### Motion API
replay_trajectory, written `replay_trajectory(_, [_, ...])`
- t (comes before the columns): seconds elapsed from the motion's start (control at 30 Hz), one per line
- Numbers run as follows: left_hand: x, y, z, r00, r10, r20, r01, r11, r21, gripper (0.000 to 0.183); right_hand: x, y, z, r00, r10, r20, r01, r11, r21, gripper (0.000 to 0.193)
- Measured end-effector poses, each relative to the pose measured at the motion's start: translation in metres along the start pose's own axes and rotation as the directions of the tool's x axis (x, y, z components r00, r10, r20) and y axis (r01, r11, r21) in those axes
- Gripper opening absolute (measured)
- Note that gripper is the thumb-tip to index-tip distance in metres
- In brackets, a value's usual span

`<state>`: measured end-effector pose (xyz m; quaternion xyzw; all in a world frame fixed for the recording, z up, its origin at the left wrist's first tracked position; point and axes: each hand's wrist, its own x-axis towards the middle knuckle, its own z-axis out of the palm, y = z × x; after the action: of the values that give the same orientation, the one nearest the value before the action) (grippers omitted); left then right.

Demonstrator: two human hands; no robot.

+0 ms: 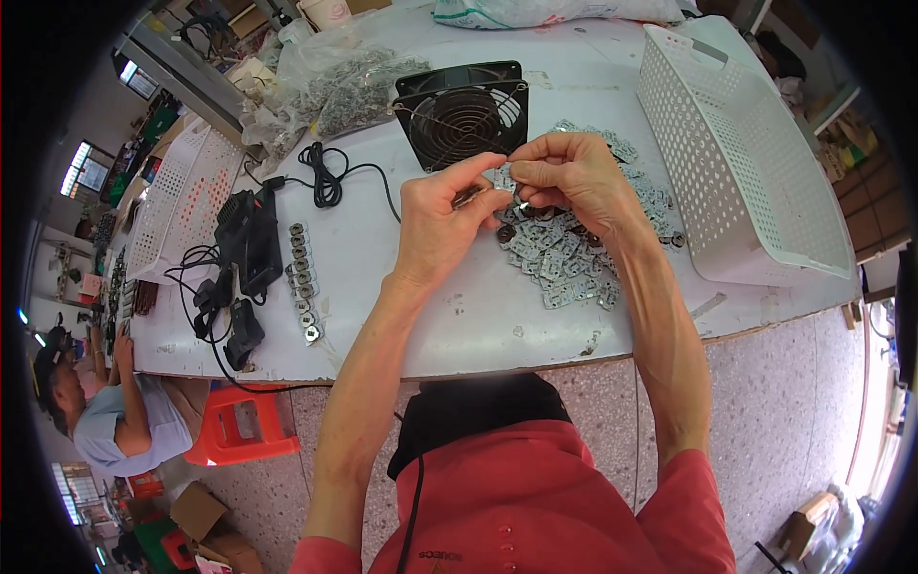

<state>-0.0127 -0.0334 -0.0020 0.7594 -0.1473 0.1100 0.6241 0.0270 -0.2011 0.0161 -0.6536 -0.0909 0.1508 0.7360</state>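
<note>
In front of the fan, my left hand and my right hand meet over the table. Between their fingertips is a small silvery metal plate, pinched from both sides; my fingers cover part of it. Beneath and beside my right hand spreads a heap of similar small metal plates, with a few dark round pieces among them. To the left, a row of small metal parts with round pieces on them lies in a line running toward the table's front edge.
A black square fan stands behind my hands. White perforated baskets stand right and left. Black devices with cables lie left. Bags of small parts sit behind. A person sits at far left near a red stool.
</note>
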Motion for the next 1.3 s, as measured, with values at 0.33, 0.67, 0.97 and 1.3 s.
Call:
replay_trajectory(0.33, [0.001, 0.003, 0.003, 0.999, -0.044, -0.015, 0.043, 0.998, -0.040, 0.029, 0.000, -0.002, -0.003, 1.000, -0.003, 0.005, 0.003, 1.000, -0.006, 0.015])
replay_trajectory(0.67, [0.008, -0.003, -0.009, 0.991, 0.044, -0.128, -0.050, 0.998, -0.046, 0.026, -0.001, -0.008, -0.020, 0.989, -0.070, -0.132, 0.061, 0.996, -0.073, 0.017])
replay_trajectory(0.97, [-0.001, 0.001, 0.026, 0.877, 0.426, 0.222, -0.480, 0.757, 0.443, 0.039, 0.009, 0.000, -0.009, 0.912, -0.213, -0.350, 0.259, 0.962, 0.089, 0.015])
replay_trajectory(1.3, [0.008, 0.016, 0.008, 0.985, -0.175, 0.002, 0.155, 0.868, -0.472, 0.037, 0.000, -0.001, -0.001, 0.973, -0.159, -0.165, 0.173, 0.982, 0.072, 0.018])
